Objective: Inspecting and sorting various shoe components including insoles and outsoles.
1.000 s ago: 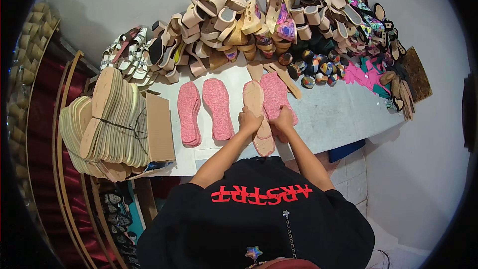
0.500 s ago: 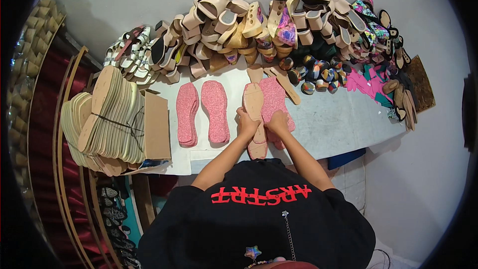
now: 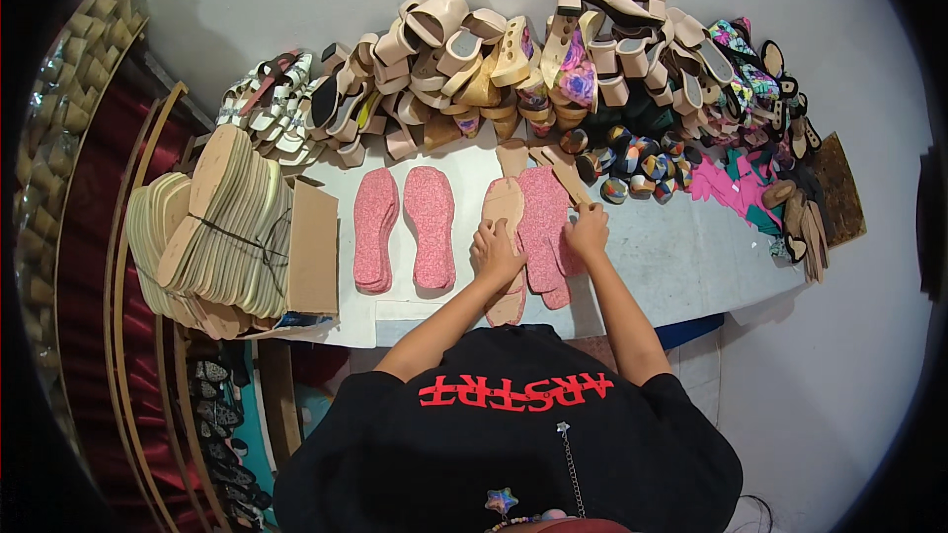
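Observation:
A tan insole (image 3: 503, 199) with lines along its edge lies partly over a pink speckled insole piece (image 3: 543, 199) in front of me. My left hand (image 3: 497, 252) presses and grips the tan insole at its narrow middle, fingers bent over it. To the right, my right hand (image 3: 589, 231) has its fingers curled at the near end of a flat tan strip (image 3: 561, 174), beside the pink piece's right edge. Two stacks of pink insoles, one (image 3: 374, 232) and another (image 3: 430, 227), lie to the left.
Bundled pale insoles (image 3: 232, 237) tied with black cord stand at the left beside a cardboard box (image 3: 314, 252). Heaped sandals (image 3: 434, 64) line the wall. Multicoloured patterned heels (image 3: 642, 163) and pink fabric (image 3: 726, 178) lie on the grey table (image 3: 681, 257) at right.
My right hand has moved right, off the pink piece's surface, to the near end of the tan strip. My left hand stays on the tan insole, its fingers now further across it.

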